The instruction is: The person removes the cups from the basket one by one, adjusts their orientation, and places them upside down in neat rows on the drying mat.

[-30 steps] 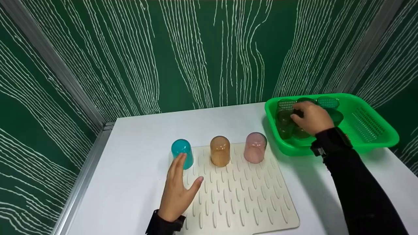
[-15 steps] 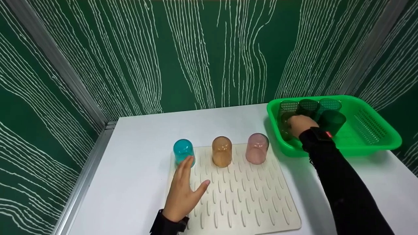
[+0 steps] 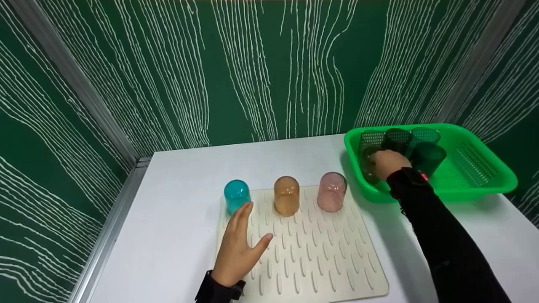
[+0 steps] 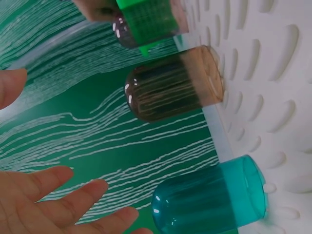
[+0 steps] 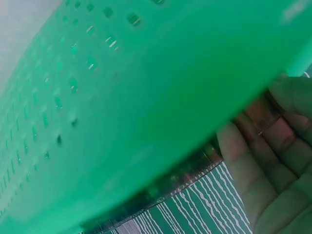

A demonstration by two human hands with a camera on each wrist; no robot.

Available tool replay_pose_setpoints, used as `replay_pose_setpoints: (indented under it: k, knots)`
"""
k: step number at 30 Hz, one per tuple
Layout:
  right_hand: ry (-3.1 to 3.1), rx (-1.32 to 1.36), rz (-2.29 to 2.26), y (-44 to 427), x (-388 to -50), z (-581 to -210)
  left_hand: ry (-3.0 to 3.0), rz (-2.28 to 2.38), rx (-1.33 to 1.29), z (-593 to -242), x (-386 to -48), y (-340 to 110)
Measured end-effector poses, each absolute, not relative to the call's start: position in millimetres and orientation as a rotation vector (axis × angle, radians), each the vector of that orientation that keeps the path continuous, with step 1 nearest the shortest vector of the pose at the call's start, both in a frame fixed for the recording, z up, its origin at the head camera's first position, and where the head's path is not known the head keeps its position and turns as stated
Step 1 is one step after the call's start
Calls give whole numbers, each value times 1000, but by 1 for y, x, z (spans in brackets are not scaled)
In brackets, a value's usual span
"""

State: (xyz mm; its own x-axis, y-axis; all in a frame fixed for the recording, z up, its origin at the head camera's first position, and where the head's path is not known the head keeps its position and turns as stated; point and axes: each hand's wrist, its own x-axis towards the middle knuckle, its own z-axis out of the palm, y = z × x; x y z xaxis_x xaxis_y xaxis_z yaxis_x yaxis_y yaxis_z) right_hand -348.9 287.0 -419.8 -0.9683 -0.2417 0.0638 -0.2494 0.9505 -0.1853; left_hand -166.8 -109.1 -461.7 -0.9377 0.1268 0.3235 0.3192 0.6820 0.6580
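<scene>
I have the left hand (image 3: 239,250) spread near the blue glass (image 3: 236,193), right hand (image 3: 388,163) pinching a brownish glass (image 3: 369,172) in the basket (image 3: 459,172).

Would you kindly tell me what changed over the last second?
The right hand has moved left and lower in the green basket, to the brownish cup; whether it grips that is unclear. The left hand, still open, has edged slightly right. The blue cup, amber cup and pink cup stay upside down on the mat.
</scene>
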Motion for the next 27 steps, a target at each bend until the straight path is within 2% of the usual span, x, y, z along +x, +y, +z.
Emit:
replay_pose_setpoints:
  k: [7, 15, 27]
  knots:
    - [-2905, 363, 384, 292, -330, -404, -2645, -1116, -348, -461, -166, -109]
    - [-2534, 414, 475, 290, -292, -392, -2654, -1175, -340, -460, -165, -107]
    - [-2038, 709, 750, 233, -222, -428, -2657, -1344, -372, -458, -162, -103]
